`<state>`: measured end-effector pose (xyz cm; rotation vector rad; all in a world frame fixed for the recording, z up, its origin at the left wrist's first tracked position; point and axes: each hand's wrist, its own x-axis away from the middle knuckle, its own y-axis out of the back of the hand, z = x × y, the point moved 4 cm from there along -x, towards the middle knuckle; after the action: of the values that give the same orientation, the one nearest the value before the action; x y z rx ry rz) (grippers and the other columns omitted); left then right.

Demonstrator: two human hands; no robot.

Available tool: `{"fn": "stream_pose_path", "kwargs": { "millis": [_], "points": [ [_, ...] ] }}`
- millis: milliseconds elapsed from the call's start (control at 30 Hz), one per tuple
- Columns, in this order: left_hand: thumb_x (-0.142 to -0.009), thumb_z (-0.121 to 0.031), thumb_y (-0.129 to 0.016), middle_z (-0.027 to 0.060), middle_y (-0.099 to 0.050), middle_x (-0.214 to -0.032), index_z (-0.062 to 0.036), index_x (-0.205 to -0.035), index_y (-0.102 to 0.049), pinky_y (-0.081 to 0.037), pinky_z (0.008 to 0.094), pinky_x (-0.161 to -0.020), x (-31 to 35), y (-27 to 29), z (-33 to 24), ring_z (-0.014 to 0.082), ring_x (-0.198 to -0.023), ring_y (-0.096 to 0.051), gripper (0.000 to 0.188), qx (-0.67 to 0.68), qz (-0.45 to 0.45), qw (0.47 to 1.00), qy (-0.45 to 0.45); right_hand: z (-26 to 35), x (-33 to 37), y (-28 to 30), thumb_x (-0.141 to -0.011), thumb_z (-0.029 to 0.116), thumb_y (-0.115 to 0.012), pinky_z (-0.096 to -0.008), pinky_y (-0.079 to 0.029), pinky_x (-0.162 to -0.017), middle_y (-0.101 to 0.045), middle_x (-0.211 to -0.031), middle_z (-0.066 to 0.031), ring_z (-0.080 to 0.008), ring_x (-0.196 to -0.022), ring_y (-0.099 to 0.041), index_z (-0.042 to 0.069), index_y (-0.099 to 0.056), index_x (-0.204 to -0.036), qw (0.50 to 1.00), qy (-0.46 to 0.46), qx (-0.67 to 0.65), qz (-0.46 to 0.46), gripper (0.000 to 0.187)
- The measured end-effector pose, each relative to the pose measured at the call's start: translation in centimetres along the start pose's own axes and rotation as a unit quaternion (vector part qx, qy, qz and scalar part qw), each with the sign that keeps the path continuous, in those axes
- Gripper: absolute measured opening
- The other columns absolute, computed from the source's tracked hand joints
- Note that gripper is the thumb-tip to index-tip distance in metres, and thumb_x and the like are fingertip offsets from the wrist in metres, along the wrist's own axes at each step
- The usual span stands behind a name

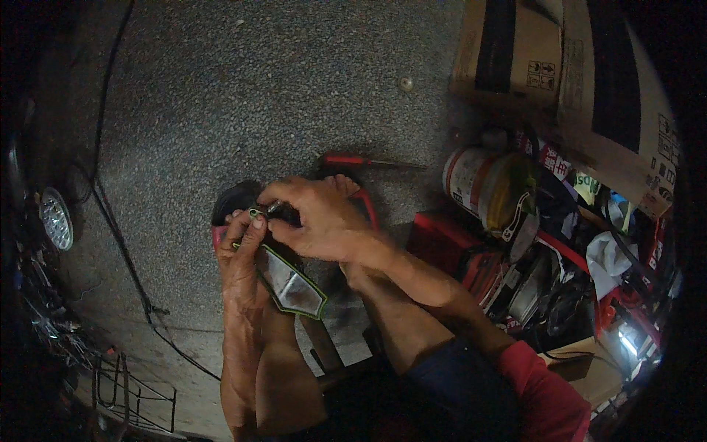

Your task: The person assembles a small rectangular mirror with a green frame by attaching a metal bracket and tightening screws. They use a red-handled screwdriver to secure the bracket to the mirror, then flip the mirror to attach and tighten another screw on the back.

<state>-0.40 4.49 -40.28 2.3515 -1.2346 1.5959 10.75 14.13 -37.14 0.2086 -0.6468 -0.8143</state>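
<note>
An angular mirror (293,283) with a bright green rim, shaped like a motorcycle's rear-view mirror, hangs tilted above my knees. My left hand (243,239) is closed round its mount, thumb pressed beside a small green-edged ring (255,214) at the top. Just right of that ring, my right hand (305,217) pinches a small dark metal piece (274,209). Its shape is partly covered by my fingers, and I cannot tell whether it touches the ring. A screwdriver (353,160) with a red handle lies on the floor beyond my right hand.
Cardboard boxes (508,55) stand at the far right. Nearer are a white tub (471,180) on its side, a red case (449,239) and heaped tools. A black cable (110,195) runs along the left floor, past a round perforated disc (57,219) and a wire rack (136,398).
</note>
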Motion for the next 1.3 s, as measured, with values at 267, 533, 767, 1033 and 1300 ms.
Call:
{"fn": "stream_pose_path", "kwargs": {
  "millis": [267, 533, 767, 1033, 1300],
  "points": [
    [-0.090, -0.014, -0.059, 0.0079, -0.064, -0.085, -0.0064, -0.091, -0.061, -0.055, 0.0351, -0.071, -0.5, -0.6, 0.1, 0.0188, -0.074, -0.064, 0.008, 0.056, 0.026, 0.996, 0.067, -1.5, -1.1, 2.9, -0.074, 0.043, -0.071, -0.0424, -0.049, -0.075, -0.064, -0.092, -0.0184, -0.0363, -0.084, -0.062, 0.001, -0.063, -0.099, 0.992, -0.024, 0.116, -0.045, 0.050],
    [-0.087, -0.024, -0.064, 0.0122, -0.065, -0.092, -0.0072, -0.099, -0.059, -0.055, 0.0400, -0.073, 0.1, -0.6, -0.1, 0.0226, -0.079, -0.065, 0.021, 0.140, -0.002, 0.983, 0.123, -2.7, -1.4, 3.1, -0.081, 0.024, -0.067, -0.0424, -0.048, -0.068, -0.059, -0.096, -0.0178, -0.0341, -0.084, -0.062, 0.001, -0.062, -0.096, 0.957, -0.039, 0.261, -0.121, 0.028],
    [-0.084, -0.024, -0.068, 0.0135, -0.066, -0.095, -0.0070, -0.101, -0.061, -0.055, 0.0411, -0.075, 0.2, -0.1, 0.3, 0.0235, -0.080, -0.065, 0.025, 0.185, -0.003, 0.969, 0.165, -5.7, -2.2, 2.3, -0.075, 0.007, -0.064, -0.0477, -0.048, -0.069, -0.057, -0.092, -0.0170, -0.0377, -0.082, -0.061, 0.000, -0.058, -0.086, 0.943, -0.039, 0.312, -0.109, 0.015],
    [-0.087, -0.021, -0.064, 0.0134, -0.066, -0.092, -0.0078, -0.100, -0.062, -0.055, 0.0410, -0.074, 0.5, -0.8, 0.2, 0.0230, -0.078, -0.065, 0.019, 0.198, 0.019, 0.964, 0.176, -6.8, -3.2, 2.3, -0.075, 0.007, -0.062, -0.0465, -0.050, -0.065, -0.060, -0.083, -0.0182, -0.0366, -0.073, -0.062, -0.001, -0.059, -0.080, 0.928, -0.009, 0.340, -0.152, 0.010],
    [-0.086, -0.012, -0.064, 0.0062, -0.063, -0.083, -0.0024, -0.099, -0.063, -0.052, 0.0275, -0.065, 0.1, -0.7, -0.8, 0.0155, -0.071, -0.064, 0.016, -0.092, -0.035, 0.995, -0.028, -4.3, -2.5, 4.2, -0.079, 0.009, -0.063, -0.0331, -0.050, -0.060, -0.063, -0.072, -0.0145, -0.0208, -0.065, -0.064, 0.000, -0.059, -0.080, 0.980, -0.115, 0.103, -0.126, 0.010]
  ]
}}
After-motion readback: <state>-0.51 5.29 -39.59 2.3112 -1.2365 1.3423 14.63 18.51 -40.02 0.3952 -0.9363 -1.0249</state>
